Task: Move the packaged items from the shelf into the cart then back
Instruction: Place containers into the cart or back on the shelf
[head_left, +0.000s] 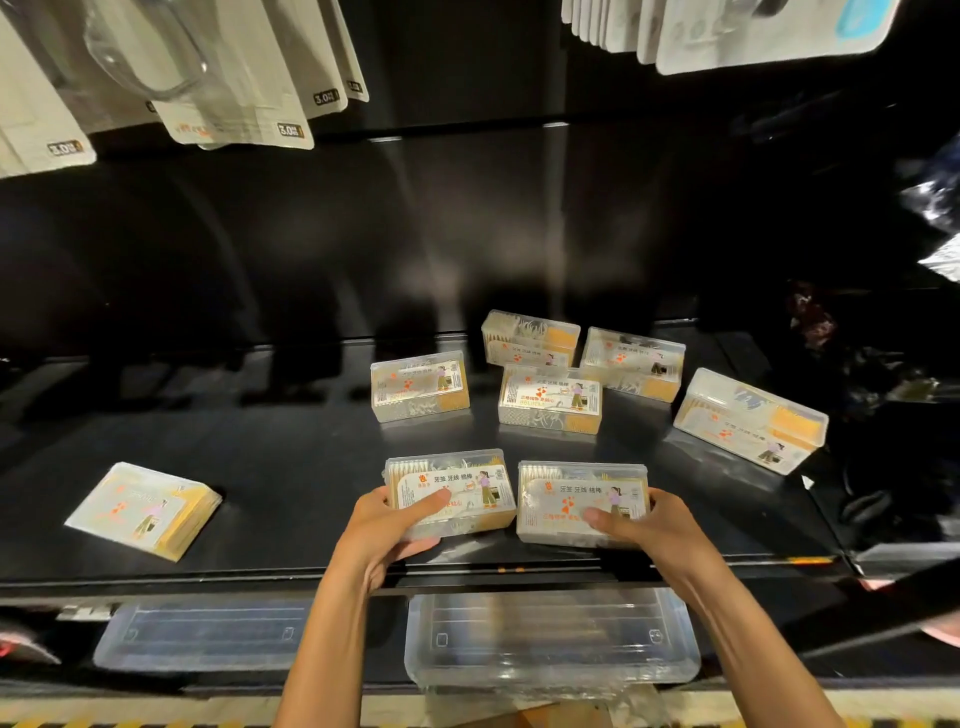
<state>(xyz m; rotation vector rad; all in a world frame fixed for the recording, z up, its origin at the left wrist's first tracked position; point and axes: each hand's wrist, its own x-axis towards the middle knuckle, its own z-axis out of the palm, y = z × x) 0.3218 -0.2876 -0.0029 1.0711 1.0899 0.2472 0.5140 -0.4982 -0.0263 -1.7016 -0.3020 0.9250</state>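
Observation:
Several clear plastic boxes with white-and-orange labels lie on a black shelf (291, 467). My left hand (384, 525) grips one box (457, 483) near the shelf's front edge, thumb on its label. My right hand (649, 525) grips a second box (571, 493) right beside it. Further back sit a box at the centre left (420, 385), one in the middle (549, 397), two at the rear (530, 338) (631, 364), and one at the right (750, 420). Another box (143, 509) lies flat at the far left. No cart is in view.
Hanging carded packs (234, 78) with price tags dangle above the shelf at upper left, and more (727, 31) at upper right. On the shelf below, clear empty-looking containers (550, 639) (208, 636) sit under my forearms. Dark goods fill the right side.

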